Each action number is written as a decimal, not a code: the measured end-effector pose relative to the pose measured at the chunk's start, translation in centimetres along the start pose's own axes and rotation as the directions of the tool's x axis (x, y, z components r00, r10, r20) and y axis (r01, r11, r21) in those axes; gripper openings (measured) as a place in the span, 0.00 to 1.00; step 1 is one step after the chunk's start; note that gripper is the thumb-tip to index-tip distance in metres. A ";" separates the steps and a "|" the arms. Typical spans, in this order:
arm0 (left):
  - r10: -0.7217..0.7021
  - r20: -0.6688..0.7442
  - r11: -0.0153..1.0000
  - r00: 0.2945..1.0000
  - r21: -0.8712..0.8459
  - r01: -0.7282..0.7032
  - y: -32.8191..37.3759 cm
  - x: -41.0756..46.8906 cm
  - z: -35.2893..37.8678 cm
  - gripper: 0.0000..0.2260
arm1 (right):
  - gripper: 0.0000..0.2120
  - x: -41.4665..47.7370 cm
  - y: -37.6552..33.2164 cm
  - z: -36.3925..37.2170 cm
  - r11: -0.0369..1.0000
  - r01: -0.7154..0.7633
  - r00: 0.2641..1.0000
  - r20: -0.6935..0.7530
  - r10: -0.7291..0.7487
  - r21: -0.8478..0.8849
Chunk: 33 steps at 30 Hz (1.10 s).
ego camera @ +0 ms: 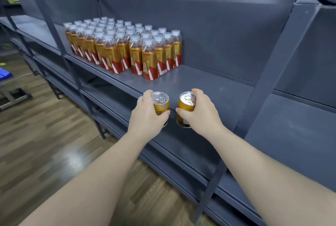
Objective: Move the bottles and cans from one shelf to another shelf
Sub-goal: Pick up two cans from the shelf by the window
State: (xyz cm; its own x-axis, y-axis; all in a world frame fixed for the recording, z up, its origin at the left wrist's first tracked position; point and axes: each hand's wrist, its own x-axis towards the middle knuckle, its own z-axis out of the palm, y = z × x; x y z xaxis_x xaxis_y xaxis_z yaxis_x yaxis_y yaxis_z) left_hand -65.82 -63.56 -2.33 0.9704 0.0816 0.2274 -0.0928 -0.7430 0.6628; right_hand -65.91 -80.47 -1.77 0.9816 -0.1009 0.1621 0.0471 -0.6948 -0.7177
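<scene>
Shelf [214, 87] | left grip [147, 115] wraps left can [161, 99] | right grip [200, 111] wraps right can [187, 100]

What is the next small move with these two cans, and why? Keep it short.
Probably set both on the bare shelf beside the bottles: left hand grips one can, right hand the other can, seemingly held at its front edge.

Single head-mounted wide-angle view, positioned above and in front of the shelf [209, 87], facing forward and down at close range. The shelf recedes toward upper left, with the floor [45, 144] to its left.
</scene>
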 end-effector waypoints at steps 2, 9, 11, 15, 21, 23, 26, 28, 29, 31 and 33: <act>0.011 0.010 1.000 1.000 -0.003 -0.011 0.3 2.0 0.8 0.30 | 0.38 1.8 0.1 0.0 1.000 -0.026 0.999 -0.032 0.026 -0.007; 0.103 0.085 0.994 0.991 -0.042 -0.099 0.9 10.4 3.6 0.33 | 0.37 8.2 1.3 1.0 0.986 -0.160 0.976 -0.157 0.153 -0.038; 0.144 0.121 0.988 0.982 -0.067 -0.136 0.8 13.1 4.8 0.33 | 0.37 10.0 1.7 1.3 0.978 -0.204 0.963 -0.191 0.192 -0.042; 0.235 0.208 0.968 0.950 -0.136 -0.209 0.9 18.3 7.2 0.31 | 0.36 13.2 2.6 1.5 0.947 -0.318 0.912 -0.285 0.296 -0.036; 0.347 0.348 0.936 0.871 -0.189 -0.298 1.8 23.3 10.6 0.29 | 0.37 15.8 3.7 1.0 0.886 -0.463 0.807 -0.413 0.423 0.004; 0.370 0.380 0.928 0.848 -0.206 -0.312 2.4 24.4 11.6 0.30 | 0.38 16.2 4.3 0.8 0.870 -0.493 0.772 -0.449 0.450 0.024; 0.403 0.413 0.913 0.817 -0.239 -0.331 3.5 25.5 13.1 0.32 | 0.37 16.7 5.2 0.3 0.839 -0.543 0.724 -0.488 0.488 0.034; 0.422 0.436 0.905 0.795 -0.253 -0.342 4.3 25.9 14.1 0.32 | 0.36 17.3 6.0 -0.2 0.826 -0.562 0.695 -0.516 0.501 0.044; 0.430 0.443 0.902 0.787 -0.259 -0.346 4.6 26.1 14.6 0.32 | 0.36 17.6 6.4 -0.4 0.822 -0.568 0.685 -0.526 0.504 0.049; 0.436 0.448 0.898 0.780 -0.265 -0.350 5.3 26.5 15.5 0.32 | 0.37 18.4 7.2 -1.0 0.818 -0.571 0.670 -0.540 0.509 0.061; 0.428 0.452 0.903 0.782 -0.253 -0.348 6.0 26.9 16.2 0.33 | 0.37 19.2 7.8 -1.7 0.815 -0.574 0.657 -0.546 0.520 0.086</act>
State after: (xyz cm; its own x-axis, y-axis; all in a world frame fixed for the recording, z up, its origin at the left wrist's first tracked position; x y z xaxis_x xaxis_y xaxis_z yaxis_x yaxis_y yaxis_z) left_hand -36.62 -76.53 -3.79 0.8202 -0.5549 0.1391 -0.4780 -0.5310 0.6997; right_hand -46.97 -89.01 -3.08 0.5685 -0.8162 0.1028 -0.5088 -0.4470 -0.7357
